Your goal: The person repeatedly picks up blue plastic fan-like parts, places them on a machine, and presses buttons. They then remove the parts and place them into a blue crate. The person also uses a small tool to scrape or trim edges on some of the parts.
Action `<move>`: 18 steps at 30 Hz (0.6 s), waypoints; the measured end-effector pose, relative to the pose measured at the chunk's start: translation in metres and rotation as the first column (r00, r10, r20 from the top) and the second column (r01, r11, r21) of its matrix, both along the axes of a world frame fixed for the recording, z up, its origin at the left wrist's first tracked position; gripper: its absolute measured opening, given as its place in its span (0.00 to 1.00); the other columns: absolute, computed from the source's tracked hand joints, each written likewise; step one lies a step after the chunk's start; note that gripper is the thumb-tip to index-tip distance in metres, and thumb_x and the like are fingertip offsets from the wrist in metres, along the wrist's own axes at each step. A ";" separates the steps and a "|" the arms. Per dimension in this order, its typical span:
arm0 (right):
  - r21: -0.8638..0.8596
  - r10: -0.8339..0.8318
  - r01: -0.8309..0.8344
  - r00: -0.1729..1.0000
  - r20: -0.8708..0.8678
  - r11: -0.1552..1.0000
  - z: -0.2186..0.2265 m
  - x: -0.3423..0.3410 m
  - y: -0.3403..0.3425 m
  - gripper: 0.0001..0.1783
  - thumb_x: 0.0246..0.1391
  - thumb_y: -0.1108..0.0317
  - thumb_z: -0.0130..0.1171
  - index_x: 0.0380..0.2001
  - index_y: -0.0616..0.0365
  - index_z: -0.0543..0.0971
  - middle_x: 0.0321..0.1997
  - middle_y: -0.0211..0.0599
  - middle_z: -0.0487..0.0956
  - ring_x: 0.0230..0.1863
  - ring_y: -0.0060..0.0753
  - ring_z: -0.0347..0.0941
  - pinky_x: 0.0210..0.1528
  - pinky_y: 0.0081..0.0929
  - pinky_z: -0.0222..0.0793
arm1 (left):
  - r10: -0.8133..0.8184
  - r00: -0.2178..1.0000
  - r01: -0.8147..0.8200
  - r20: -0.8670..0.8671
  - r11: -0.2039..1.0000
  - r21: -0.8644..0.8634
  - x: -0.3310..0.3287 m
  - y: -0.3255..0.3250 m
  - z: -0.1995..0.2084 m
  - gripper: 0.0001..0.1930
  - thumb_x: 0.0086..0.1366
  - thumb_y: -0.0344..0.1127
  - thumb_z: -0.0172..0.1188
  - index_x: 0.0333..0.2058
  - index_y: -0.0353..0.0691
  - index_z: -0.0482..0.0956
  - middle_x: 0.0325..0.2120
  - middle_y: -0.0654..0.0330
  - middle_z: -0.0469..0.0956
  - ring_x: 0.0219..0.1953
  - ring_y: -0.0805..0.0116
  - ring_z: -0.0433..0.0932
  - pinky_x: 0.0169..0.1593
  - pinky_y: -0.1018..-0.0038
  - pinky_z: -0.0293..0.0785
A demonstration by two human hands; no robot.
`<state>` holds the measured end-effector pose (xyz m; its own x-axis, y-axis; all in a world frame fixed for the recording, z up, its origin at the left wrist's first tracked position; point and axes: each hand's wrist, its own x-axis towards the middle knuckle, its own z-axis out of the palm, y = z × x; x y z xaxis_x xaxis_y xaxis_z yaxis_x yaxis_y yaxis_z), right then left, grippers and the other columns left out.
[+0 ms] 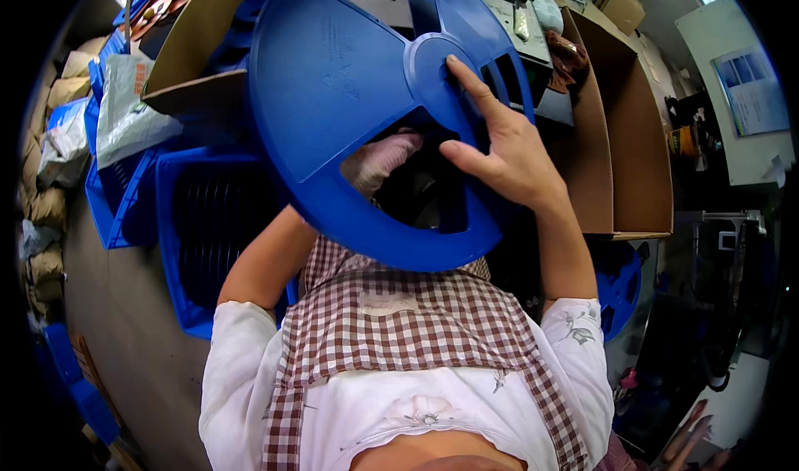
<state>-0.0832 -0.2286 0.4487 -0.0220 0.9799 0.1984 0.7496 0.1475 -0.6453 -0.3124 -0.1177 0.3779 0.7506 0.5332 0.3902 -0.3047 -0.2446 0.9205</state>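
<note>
Blue openwork plastic reel (333, 80), right hand (516, 155) touching its round hub (428, 59), thumb and index finger spread, left hand (383, 161) partly hidden behind it, both grips unclear

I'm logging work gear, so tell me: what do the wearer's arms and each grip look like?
The left sleeve and right sleeve are white and short; the right one bears a grey leafy print. Both forearms are bare. The right grip is ungloved, with no watch visible. The left grip, partly hidden, appears to wear a pale pinkish glove.
</note>
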 end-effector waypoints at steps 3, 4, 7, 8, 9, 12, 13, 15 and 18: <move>-0.043 0.006 -0.003 0.997 0.075 0.999 0.016 0.041 0.028 0.45 0.46 0.41 0.58 0.68 0.32 0.57 0.48 0.55 0.77 0.49 0.55 0.74 0.54 0.39 0.67 | -0.027 0.945 0.245 0.327 0.719 -0.650 0.032 0.011 0.031 0.28 0.66 0.45 0.57 0.60 0.39 0.64 0.51 0.53 0.75 0.54 0.64 0.74 0.56 0.69 0.74; -0.015 -0.008 0.010 0.990 0.138 1.000 0.018 0.055 0.038 0.44 0.47 0.41 0.58 0.68 0.33 0.57 0.52 0.57 0.75 0.53 0.55 0.73 0.56 0.39 0.66 | -0.034 0.971 0.145 0.238 0.873 -0.465 0.039 0.030 0.030 0.29 0.67 0.47 0.55 0.62 0.41 0.62 0.53 0.53 0.73 0.57 0.63 0.72 0.57 0.68 0.73; 0.012 -0.092 0.092 0.947 0.308 0.996 0.024 0.104 0.089 0.43 0.49 0.33 0.52 0.68 0.25 0.54 0.58 0.59 0.71 0.58 0.58 0.69 0.62 0.42 0.62 | 0.089 0.994 -0.067 0.070 0.960 -0.274 0.074 0.109 0.041 0.31 0.61 0.52 0.61 0.58 0.43 0.67 0.47 0.56 0.76 0.50 0.68 0.76 0.52 0.73 0.77; 0.025 -0.114 0.112 0.939 0.324 0.993 0.021 0.120 0.112 0.44 0.49 0.31 0.51 0.68 0.23 0.53 0.58 0.59 0.71 0.58 0.59 0.69 0.61 0.44 0.63 | 0.109 0.994 -0.097 0.030 0.961 -0.258 0.079 0.137 0.038 0.31 0.60 0.54 0.63 0.57 0.44 0.69 0.45 0.57 0.77 0.48 0.70 0.78 0.50 0.75 0.78; 0.037 -0.138 0.133 0.930 0.340 0.990 0.019 0.133 0.136 0.44 0.48 0.28 0.49 0.68 0.21 0.52 0.58 0.59 0.71 0.58 0.60 0.70 0.61 0.46 0.63 | 0.025 0.999 -0.011 0.047 0.960 -0.278 0.083 0.171 0.034 0.30 0.57 0.53 0.66 0.54 0.43 0.72 0.40 0.60 0.79 0.43 0.72 0.80 0.47 0.78 0.80; 0.066 -0.185 0.174 0.874 0.449 0.982 0.002 0.185 0.209 0.50 0.42 0.20 0.45 0.68 0.24 0.55 0.66 0.53 0.64 0.64 0.59 0.62 0.63 0.47 0.60 | 0.174 0.985 -0.166 -0.016 0.900 -0.403 0.107 0.209 0.042 0.17 0.63 0.31 0.60 0.51 0.38 0.73 0.36 0.59 0.79 0.36 0.72 0.82 0.43 0.78 0.83; 0.111 -0.227 0.198 0.835 0.501 0.974 -0.002 0.199 0.224 0.49 0.42 0.19 0.45 0.67 0.25 0.56 0.64 0.52 0.66 0.64 0.57 0.62 0.63 0.47 0.60 | 0.172 0.985 -0.140 0.031 0.882 -0.450 0.115 0.218 0.041 0.18 0.64 0.29 0.59 0.52 0.38 0.72 0.38 0.58 0.79 0.38 0.71 0.81 0.46 0.77 0.82; 0.024 -0.248 0.307 0.717 0.652 0.951 0.036 0.159 0.229 0.45 0.52 0.27 0.44 0.67 0.39 0.58 0.57 0.59 0.71 0.65 0.57 0.60 0.70 0.43 0.42 | 0.209 0.971 -0.117 0.112 0.834 -0.540 0.121 0.242 0.031 0.19 0.65 0.26 0.55 0.55 0.38 0.71 0.42 0.56 0.79 0.43 0.68 0.81 0.50 0.73 0.81; -0.122 -0.183 0.308 0.790 0.585 0.943 0.034 0.169 0.259 0.46 0.53 0.27 0.41 0.69 0.39 0.55 0.58 0.60 0.71 0.65 0.58 0.60 0.71 0.41 0.37 | 0.200 0.970 -0.086 0.136 0.813 -0.576 0.130 0.259 0.029 0.17 0.65 0.24 0.55 0.53 0.37 0.72 0.44 0.52 0.78 0.47 0.60 0.80 0.54 0.68 0.79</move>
